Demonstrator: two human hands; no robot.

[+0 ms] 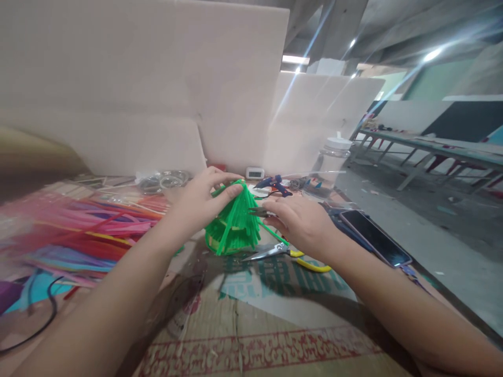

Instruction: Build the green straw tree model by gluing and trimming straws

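Looking at the middle of the frame, I see the left hand (198,201) resting on top of a green cone of straws (232,225), its fingers closed together on the tip. The cone stands on a sheet of printed cardboard (275,335) that fills the lower part of the frame. The right hand (301,222) sits just to the right of the cone, fingers curled round a small pair of metal tweezers (259,212) whose points touch the green straws. Just below that hand lies a pair of scissors (288,254) with yellow handles, blades pointing left. The cardboard carries green characters and a red patterned band; I cannot read either, as the print is blurred. A heap of pink, red and yellow straws (78,230) spreads across the left of the frame. A phone (375,238) lies face up at the right, screen dark. Behind the cone, upper centre, a blue glue gun (275,184) lies near a clear plastic jar (333,159) with a white lid.
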